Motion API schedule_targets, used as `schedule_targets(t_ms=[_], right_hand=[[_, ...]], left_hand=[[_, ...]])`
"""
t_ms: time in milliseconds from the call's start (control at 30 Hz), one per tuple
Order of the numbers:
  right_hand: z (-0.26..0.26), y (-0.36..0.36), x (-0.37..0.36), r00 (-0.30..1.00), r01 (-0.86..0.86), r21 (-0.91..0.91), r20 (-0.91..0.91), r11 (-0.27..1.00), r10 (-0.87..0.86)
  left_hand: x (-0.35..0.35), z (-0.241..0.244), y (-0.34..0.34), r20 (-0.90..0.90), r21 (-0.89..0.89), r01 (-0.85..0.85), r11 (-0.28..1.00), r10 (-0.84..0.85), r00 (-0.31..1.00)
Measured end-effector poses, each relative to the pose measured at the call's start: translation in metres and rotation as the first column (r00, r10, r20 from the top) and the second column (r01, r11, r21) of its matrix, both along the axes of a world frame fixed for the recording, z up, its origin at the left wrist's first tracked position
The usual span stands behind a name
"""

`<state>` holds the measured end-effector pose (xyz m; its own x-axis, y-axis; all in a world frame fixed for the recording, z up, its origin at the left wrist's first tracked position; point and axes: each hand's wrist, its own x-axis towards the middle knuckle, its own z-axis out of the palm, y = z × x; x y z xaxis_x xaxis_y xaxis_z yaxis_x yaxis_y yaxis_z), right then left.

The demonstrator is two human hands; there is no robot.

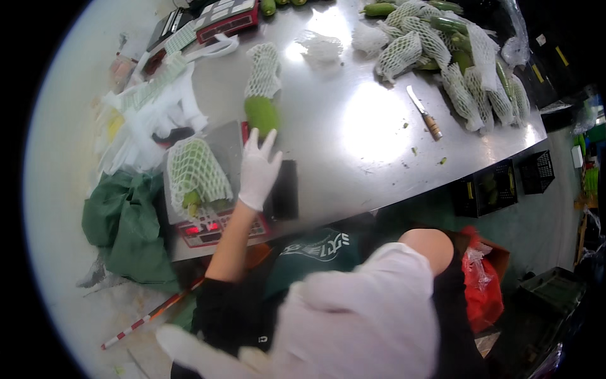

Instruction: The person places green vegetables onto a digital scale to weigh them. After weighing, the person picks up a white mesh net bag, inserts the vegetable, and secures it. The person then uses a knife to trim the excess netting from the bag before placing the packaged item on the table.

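Observation:
My left hand (259, 175) wears a white glove and reaches over the table with fingers spread. Its fingertips lie at the near end of a green gourd (262, 115); whether they press on it I cannot tell. A white foam net sleeve (263, 71) covers the gourd's far half. Left of that hand, netted green gourds (196, 175) rest on a digital scale (208, 233) with a red frame and lit red digits. My right hand (355, 317), also white-gloved, is raised very close to the camera. It is blurred, and what its fingers do is unclear.
Several netted gourds (426, 47) are heaped at the far right of the steel table (326, 170). Nearby lies a wooden-handled knife (424, 113). White foam sleeves (156, 104) and a green cloth (123, 222) are at left. Another scale (227, 21) stands behind; black crates (487, 187) sit below.

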<state>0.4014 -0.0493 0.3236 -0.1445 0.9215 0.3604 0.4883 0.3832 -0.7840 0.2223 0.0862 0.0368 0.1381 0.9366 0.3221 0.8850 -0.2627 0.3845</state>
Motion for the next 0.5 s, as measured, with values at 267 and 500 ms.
schedule_targets(t_ms=[267, 500], right_hand=[[-0.091, 0.079, 0.113, 0.787, -0.556, 0.18, 0.43, 0.812, 0.443], [-0.225, 0.146, 0.186, 0.946, -0.209, -0.612, -0.324, 0.763, -0.001]], left_hand=[[0.031, -0.049, 0.106, -0.584, -0.086, -0.449, 0.89, 0.32, 0.746], [0.035, -0.008, 0.064, 0.835, -0.516, 0.187, 0.836, 0.54, -0.108]])
